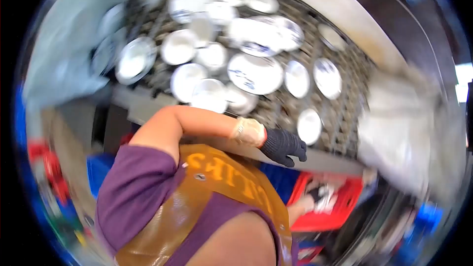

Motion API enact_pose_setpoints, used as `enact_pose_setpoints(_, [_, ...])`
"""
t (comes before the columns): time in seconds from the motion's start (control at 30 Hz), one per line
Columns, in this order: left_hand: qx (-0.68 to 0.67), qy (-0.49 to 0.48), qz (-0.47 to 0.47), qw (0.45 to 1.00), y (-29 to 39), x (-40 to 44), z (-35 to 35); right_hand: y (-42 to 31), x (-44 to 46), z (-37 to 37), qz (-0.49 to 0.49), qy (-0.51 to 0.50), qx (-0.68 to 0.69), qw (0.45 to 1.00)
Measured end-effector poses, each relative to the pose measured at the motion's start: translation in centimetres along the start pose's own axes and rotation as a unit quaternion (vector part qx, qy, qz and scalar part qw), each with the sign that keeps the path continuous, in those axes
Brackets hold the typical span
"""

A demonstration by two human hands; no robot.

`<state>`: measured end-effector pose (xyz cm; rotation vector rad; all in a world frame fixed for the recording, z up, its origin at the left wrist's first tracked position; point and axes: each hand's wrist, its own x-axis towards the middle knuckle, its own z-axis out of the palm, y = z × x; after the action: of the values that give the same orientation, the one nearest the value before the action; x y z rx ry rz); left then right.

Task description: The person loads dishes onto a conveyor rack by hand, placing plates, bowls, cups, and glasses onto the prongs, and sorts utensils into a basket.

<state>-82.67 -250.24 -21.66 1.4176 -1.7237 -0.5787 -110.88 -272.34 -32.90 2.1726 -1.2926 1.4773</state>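
Observation:
My left hand (283,147), in a dark knitted glove with a pale wrist cuff, reaches across my body at the near edge of the belt. Its fingers are partly spread and hold nothing that I can see. Closest to it is a small white oval dish (309,126), lying on the belt just beyond the fingertips. My right hand (320,197) is down inside a red crate (315,221), among white pieces (326,203). Blur and the pieces hide its fingers, so its grip does not show.
A dark link conveyor belt (345,123) carries several white round dishes, some with dark markings, such as a plate (255,74) and a bowl (209,96). Pale plastic curtains hang at left (64,54) and right (399,128). A metal edge (335,164) borders the belt.

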Motion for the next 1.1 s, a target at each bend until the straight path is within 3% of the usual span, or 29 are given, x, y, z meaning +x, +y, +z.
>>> enact_pose_setpoints(0.03, [0.037,0.039,-0.029,0.998,0.5,-2.3,-3.7,9.2,-2.6,5.3,-0.018,-0.023,0.057,0.998])
enact_pose_setpoints(0.1, [0.058,0.277,-0.043,0.958,1.5,-9.2,-10.9,7.1,0.0,11.7,-0.028,-0.038,0.12,0.992])
enact_pose_setpoints(0.13, [0.094,0.353,-0.213,0.906,4.0,-13.2,-14.3,6.1,1.5,13.3,-0.028,-0.034,0.137,0.99])
enact_pose_setpoints(0.17, [0.105,0.368,-0.221,0.897,4.6,-17.7,-16.7,4.4,3.8,13.9,0.024,-0.11,0.17,0.979])
enact_pose_setpoints(0.2, [0.235,0.492,-0.313,0.777,5.2,-22.4,-18.9,2.8,6.1,14.2,0.075,-0.185,0.195,0.96])
enact_pose_setpoints(0.23, [0.348,0.589,-0.389,0.617,5.8,-27.3,-20.9,1.3,8.5,14.2,0.124,-0.258,0.214,0.934])
enact_pose_setpoints(0.27, [0.499,0.58,-0.438,0.473,4.9,-33.0,-22.0,-0.1,10.7,14.4,0.171,-0.329,0.227,0.901])
enact_pose_setpoints(0.3, [0.47,0.55,-0.528,0.444,4.3,-38.3,-22.5,-6.4,12.5,15.8,0.228,-0.348,0.413,0.81])
enact_pose_setpoints(0.33, [0.436,0.513,-0.612,0.415,3.8,-42.5,-22.5,-15.9,13.0,17.4,0.281,-0.353,0.577,0.681])
enact_pose_setpoints(0.37, [0.455,0.468,-0.656,0.38,1.8,-45.9,-21.0,-23.6,12.2,17.8,0.264,-0.374,0.573,0.68])
enact_pose_setpoints(0.4, [0.467,0.42,-0.698,0.345,0.3,-48.0,-20.0,-30.9,11.1,17.6,-0.123,-0.359,0.537,0.753])
enact_pose_setpoints(0.43, [0.355,0.437,-0.749,0.349,1.4,-46.2,-19.7,-39.4,10.7,14.7,0.12,-0.564,0.621,0.531])
enact_pose_setpoints(0.47, [0.378,0.437,-0.735,0.355,1.8,-44.9,-19.2,-46.3,8.7,12.2,0.119,-0.597,0.612,0.506])
enact_pose_setpoints(0.5, [0.375,0.433,-0.733,0.367,2.5,-44.0,-19.6,-52.0,6.0,13.4,0.013,-0.702,0.604,0.378])
enact_pose_setpoints(0.6, [0.444,0.431,-0.702,0.353,1.9,-43.7,-18.6,-68.1,-2.5,4.1,-0.108,-0.8,0.564,0.175])
enact_pose_setpoints(0.63, [0.44,0.43,-0.701,0.361,1.8,-43.7,-18.5,-72.5,-4.3,0.8,-0.249,-0.759,0.551,0.241])
enact_pose_setpoints(0.67, [0.438,0.428,-0.7,0.368,1.7,-43.9,-18.4,-77.7,-10.2,2.1,-0.308,-0.763,0.534,0.197])
enact_pose_setpoints(0.73, [0.566,0.441,-0.606,0.342,0.7,-44.2,-17.4,-89.6,-29.3,6.9,-0.634,-0.436,0.581,0.266])
enact_pose_setpoints(0.8, [0.504,0.436,-0.653,0.358,1.9,-42.4,-17.4,-84.8,-19.2,-0.6,-0.538,-0.635,0.474,0.288])
enact_pose_setpoints(0.83, [0.52,0.436,-0.621,0.392,3.0,-41.3,-17.4,-81.9,-13.1,-5.2,-0.474,-0.711,0.417,0.31])
enact_pose_setpoints(0.87, [0.528,0.441,-0.587,0.426,3.7,-39.8,-17.2,-81.7,-14.3,-4.0,-0.473,-0.715,0.409,0.312])
enact_pose_setpoints(0.93, [0.498,0.421,-0.628,0.424,3.8,-36.2,-17.0,-81.3,-15.6,-2.1,-0.332,-0.759,0.552,0.097])
enact_pose_setpoints(0.97, [0.504,0.449,-0.589,0.444,2.5,-35.1,-16.2,-80.0,-15.0,-1.2,-0.18,-0.827,0.532,-0.029])
enact_pose_setpoints(1.0, [0.53,0.487,-0.524,0.455,1.5,-33.6,-15.5,-79.2,-15.3,1.0,-0.167,-0.868,0.465,-0.042])
enact_pose_setpoints(1.07, [0.44,0.533,-0.498,0.524,1.1,-29.5,-15.1,-75.4,-8.2,1.1,-0.321,-0.819,0.457,0.132])
enact_pose_setpoints(1.1, [0.459,0.544,-0.427,0.558,0.8,-28.5,-15.3,-74.1,-6.2,1.8,-0.321,-0.819,0.446,0.164])
